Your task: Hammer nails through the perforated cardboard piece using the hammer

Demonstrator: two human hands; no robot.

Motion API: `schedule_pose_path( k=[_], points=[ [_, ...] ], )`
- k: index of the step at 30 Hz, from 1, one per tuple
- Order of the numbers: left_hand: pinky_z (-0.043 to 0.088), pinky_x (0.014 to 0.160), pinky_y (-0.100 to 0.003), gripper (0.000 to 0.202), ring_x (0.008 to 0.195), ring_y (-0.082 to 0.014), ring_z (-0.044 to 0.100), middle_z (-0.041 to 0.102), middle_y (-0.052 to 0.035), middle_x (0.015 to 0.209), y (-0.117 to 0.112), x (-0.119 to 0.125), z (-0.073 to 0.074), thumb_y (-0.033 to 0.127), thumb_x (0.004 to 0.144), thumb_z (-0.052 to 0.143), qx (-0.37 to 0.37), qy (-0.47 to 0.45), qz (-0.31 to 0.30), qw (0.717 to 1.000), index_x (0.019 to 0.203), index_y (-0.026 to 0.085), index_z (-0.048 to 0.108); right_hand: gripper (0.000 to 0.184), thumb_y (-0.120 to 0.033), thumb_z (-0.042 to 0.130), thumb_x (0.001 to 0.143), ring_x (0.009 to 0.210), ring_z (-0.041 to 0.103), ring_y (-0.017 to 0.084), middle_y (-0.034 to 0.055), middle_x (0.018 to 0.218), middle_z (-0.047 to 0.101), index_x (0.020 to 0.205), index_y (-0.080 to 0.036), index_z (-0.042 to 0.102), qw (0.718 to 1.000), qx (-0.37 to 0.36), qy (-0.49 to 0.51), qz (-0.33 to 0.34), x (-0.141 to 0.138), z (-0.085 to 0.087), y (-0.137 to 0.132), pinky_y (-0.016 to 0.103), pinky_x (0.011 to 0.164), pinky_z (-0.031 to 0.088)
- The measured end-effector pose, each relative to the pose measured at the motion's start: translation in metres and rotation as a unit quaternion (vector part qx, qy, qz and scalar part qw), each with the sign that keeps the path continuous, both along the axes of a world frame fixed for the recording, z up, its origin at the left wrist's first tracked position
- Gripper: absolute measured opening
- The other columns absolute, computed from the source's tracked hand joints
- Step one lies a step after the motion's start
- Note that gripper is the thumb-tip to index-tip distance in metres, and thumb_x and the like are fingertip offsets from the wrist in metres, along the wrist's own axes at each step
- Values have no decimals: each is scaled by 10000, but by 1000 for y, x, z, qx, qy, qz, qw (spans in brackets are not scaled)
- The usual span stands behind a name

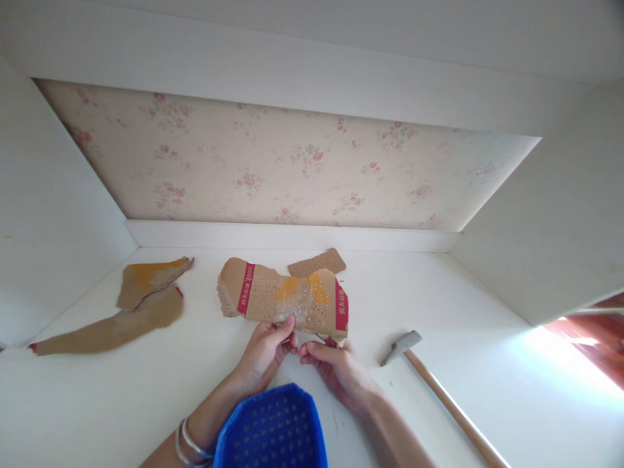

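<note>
A torn piece of cardboard [263,292] with red printed bands, a yellow print and many small punched holes is tilted up in front of me. My left hand [268,354] grips its lower edge, thumb on the front. Just to the right, my right hand [338,370] is closed in a pinch close below the same edge, its knuckles against the cardboard. What its fingertips hold, if anything, is too small to tell. Behind the cardboard lies a smaller brown perforated strip [322,262]. Below my hands, a blue basket [319,435] with a holed bottom reaches into view.
To the right a hammer [451,403] with a wooden handle lies on the white surface [195,396]. Torn cardboard scraps [121,328] lie at the left. White panels enclose the sides, and floral wallpaper [292,169] covers the back.
</note>
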State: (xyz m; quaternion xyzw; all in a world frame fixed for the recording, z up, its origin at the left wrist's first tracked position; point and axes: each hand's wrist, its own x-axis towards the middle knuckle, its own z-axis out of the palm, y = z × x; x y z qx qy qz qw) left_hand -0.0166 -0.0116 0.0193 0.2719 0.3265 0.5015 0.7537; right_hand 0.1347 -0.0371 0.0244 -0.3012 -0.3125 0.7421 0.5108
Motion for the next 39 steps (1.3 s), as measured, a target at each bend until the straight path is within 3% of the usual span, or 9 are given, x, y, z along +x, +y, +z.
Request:
schedule_pose_path(
  k=[5,10,12,15,18,22,27,35,39],
  points=[
    [397,473,-170,280,469,-59,505,559,39,532,3,-1,3,327,701,834,-17,-16,48,999,666,138,630,251,-213,774,748,712,676,160,31,888,720,988,-182,706,997,-46,38,-50,-1,-4,4,284,616,546],
    [393,484,-174,280,480,-58,503,555,37,547,3,-1,3,329,715,821,-11,-11,51,999,663,134,627,357,-199,779,733,820,675,174,43,961,710,1067,-201,654,997,-41,13,-59,-2,-6,8,294,683,547],
    [379,485,-171,297,479,-55,485,543,39,534,3,-1,2,337,714,819,-6,-1,65,998,637,133,618,387,-218,765,738,783,654,153,16,927,695,1096,-224,618,993,-21,-26,-112,0,-7,8,277,676,529],
    [362,486,-177,322,486,-58,461,534,39,525,3,0,0,365,713,813,16,51,112,992,612,134,614,243,-343,673,833,505,488,98,-73,613,557,1028,-237,574,957,32,-164,-239,5,-11,5,214,490,398],
    [389,524,-196,317,535,-84,490,567,19,560,3,2,-3,390,731,793,43,112,142,983,638,132,635,176,-412,574,903,497,410,105,-84,570,448,895,-241,538,893,111,-303,-313,10,-13,-3,226,480,328],
    [446,596,-241,294,620,-134,553,641,-26,657,2,2,-6,407,752,767,57,150,116,980,777,122,695,150,-361,562,920,612,479,131,-31,724,537,998,-233,564,832,203,-433,-281,9,-15,-8,248,573,398],
    [468,692,-287,292,678,-165,579,670,-50,710,2,0,-6,415,796,723,92,200,53,974,791,123,713,180,-332,589,919,657,576,147,32,889,655,1056,-243,664,794,260,-500,-228,3,-17,1,251,574,446],
    [461,712,-291,249,706,-191,608,690,-41,706,-3,3,5,403,796,716,134,276,39,951,760,157,721,161,-291,558,937,807,650,193,47,927,702,975,-266,713,800,278,-485,-218,6,-18,5,287,730,503],
    [461,878,-335,205,899,-240,655,742,-75,873,-4,5,10,367,761,750,144,250,2,957,825,173,747,162,-270,551,940,819,651,197,44,900,703,927,-271,713,802,298,-475,-206,6,-16,3,285,749,496]
  ],
)
